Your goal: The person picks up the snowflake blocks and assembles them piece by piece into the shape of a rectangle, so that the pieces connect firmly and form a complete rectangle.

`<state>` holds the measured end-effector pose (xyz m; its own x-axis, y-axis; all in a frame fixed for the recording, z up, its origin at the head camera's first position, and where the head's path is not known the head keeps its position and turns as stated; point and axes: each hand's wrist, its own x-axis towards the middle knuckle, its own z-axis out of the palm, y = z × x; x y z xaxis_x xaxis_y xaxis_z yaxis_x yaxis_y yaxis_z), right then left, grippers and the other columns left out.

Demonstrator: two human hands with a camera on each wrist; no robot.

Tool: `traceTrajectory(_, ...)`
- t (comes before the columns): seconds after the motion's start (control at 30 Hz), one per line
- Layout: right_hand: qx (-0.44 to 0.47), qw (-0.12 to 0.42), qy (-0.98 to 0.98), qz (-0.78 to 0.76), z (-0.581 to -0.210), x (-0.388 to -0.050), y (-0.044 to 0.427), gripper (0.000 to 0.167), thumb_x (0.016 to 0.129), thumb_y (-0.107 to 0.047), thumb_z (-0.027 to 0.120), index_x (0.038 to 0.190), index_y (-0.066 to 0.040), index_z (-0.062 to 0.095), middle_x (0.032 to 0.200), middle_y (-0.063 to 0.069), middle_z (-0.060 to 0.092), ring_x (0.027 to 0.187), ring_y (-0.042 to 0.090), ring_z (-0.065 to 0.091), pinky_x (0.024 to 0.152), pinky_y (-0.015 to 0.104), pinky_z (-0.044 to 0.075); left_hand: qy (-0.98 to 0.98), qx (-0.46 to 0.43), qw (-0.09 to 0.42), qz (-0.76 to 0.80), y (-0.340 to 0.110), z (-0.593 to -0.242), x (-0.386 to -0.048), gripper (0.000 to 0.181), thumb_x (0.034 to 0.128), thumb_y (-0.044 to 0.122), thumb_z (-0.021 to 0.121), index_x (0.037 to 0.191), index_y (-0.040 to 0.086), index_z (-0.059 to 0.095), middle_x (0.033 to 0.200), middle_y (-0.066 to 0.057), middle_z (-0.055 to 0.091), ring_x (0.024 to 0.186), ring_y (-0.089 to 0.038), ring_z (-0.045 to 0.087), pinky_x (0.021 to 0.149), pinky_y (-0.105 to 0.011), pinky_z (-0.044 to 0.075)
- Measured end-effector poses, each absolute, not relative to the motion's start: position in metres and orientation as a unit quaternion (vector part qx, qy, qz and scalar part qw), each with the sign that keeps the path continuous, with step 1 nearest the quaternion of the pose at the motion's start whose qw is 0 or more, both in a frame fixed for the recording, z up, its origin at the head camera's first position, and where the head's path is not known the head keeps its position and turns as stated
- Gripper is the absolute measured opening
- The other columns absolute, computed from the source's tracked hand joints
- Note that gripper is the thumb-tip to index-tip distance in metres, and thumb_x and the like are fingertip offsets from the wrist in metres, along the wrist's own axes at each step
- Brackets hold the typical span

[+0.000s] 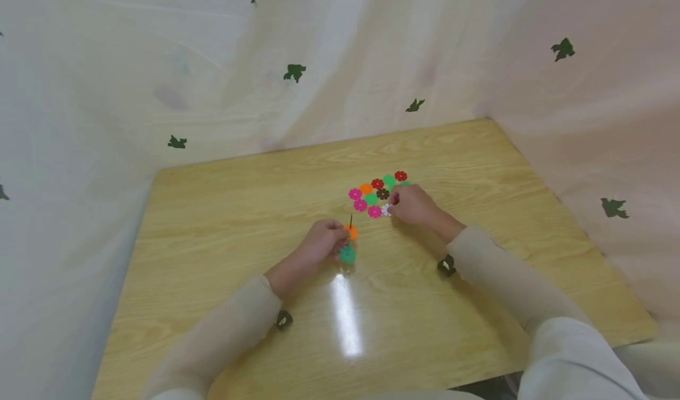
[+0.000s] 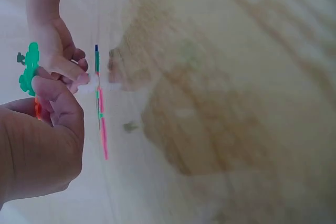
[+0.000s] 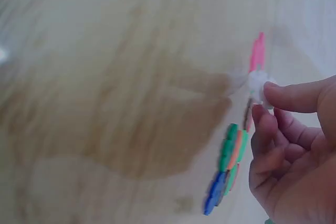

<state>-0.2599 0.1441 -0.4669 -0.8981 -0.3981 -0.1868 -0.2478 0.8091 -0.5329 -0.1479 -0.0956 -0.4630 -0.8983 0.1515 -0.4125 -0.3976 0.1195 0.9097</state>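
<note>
The left hand point(image 1: 322, 241), at the head view's centre, pinches a green flower disc point(image 1: 347, 254) and an orange flower disc point(image 1: 352, 231); the right hand point(image 1: 414, 204), right of centre, pinches a white flower disc point(image 1: 386, 210). They look like light, stiff, slightly slick plastic, best held by the notched rims. Pink flower discs point(image 1: 374, 212) and others lie between, just right of centre, on the wooden table point(image 1: 223, 211).

Near the middle of the frame, the left hand point(image 1: 323, 241) grips an orange disc point(image 1: 353, 232) and a green disc point(image 1: 347, 254) over a wooden table point(image 1: 228, 229), while right of centre the right hand point(image 1: 415, 204) pinches a white disc point(image 1: 386, 210) beside a colourful cluster of flower-shaped discs point(image 1: 377, 184).
</note>
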Motion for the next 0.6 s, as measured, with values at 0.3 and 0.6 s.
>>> traceTrajectory(0.3,-0.181,0.182,0.851,-0.459,-0.445,-0.246,0.127,0.013,0.095,-0.008,0.069,0.105,0.000,0.069,0.090,0.012,0.067,0.082,0.037,0.066,0.073,0.049,0.062,0.702,-0.079,0.219,0.672,-0.094,-0.464,-0.150,0.008,0.0897,0.003,0.054,0.088,0.001,0.061,0.074,-0.007,0.059,0.060,-0.016,0.054,0.050,-0.022,0.051)
traceTrajectory(0.6,-0.150,0.223,0.800,-0.537,-0.443,-0.236,0.103,0.018,0.095,-0.006,0.069,0.112,0.001,0.071,0.091,0.012,0.070,0.090,0.041,0.067,0.080,0.044,0.064,0.696,-0.053,0.228,0.678,-0.091,-0.465,-0.152,0.009,0.0950,0.006,0.061,0.098,-0.003,0.063,0.073,-0.008,0.065,0.056,-0.015,0.060,0.050,-0.023,0.055)
